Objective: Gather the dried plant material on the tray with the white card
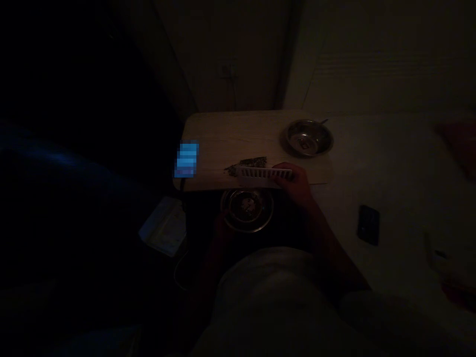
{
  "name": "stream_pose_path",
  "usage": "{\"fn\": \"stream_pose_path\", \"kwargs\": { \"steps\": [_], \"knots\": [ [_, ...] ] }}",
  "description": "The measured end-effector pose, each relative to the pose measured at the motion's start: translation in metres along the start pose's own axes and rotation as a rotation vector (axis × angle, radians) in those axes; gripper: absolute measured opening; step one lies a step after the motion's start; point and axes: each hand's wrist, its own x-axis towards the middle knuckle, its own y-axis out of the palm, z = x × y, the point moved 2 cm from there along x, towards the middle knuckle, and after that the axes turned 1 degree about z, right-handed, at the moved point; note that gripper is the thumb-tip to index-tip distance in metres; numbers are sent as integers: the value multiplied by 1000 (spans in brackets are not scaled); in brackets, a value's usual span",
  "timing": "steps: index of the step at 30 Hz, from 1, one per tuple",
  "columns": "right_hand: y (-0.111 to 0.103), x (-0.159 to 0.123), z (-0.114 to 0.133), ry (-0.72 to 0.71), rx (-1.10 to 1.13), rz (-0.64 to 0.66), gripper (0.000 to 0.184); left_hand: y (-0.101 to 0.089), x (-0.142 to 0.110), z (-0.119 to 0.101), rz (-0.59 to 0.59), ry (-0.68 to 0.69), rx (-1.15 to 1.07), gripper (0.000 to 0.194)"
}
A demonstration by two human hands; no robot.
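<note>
The room is very dark. My right hand (pixel 294 184) is closed around the right end of a pale slotted strip (pixel 256 172), which lies level near the table's front edge. Just behind and to the left of the strip is a pile of small dark bits (pixel 253 162) on the wooden table (pixel 223 134). Below the table edge, my left hand (pixel 223 224), mostly in shadow, grips the left rim of a round metal bowl (pixel 248 230). Some pale stuff lies at the bottom of this bowl; what it is cannot be made out.
A second metal bowl (pixel 308 139), with a utensil handle over its rim, stands at the table's right end. A glowing, blurred screen (pixel 186 158) is at the left end. A dark phone-like object (pixel 368 225) lies on the pale surface at right. A wall socket (pixel 227 68) is behind.
</note>
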Motion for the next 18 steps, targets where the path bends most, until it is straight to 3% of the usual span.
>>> {"fn": "stream_pose_path", "kwargs": {
  "steps": [4, 12, 18],
  "knots": [
    [0, -1, 2, 9, -9, 5, 15, -1, -1, 0, -78, -84, -28, 19],
    [1, 0, 5, 1, -24, 15, 15, -3, 0, 1, -61, -37, 46, 26],
    [1, 0, 5, 6, -26, 12, 16, 2, -1, 1, -115, -64, 23, 18]
  ]
}}
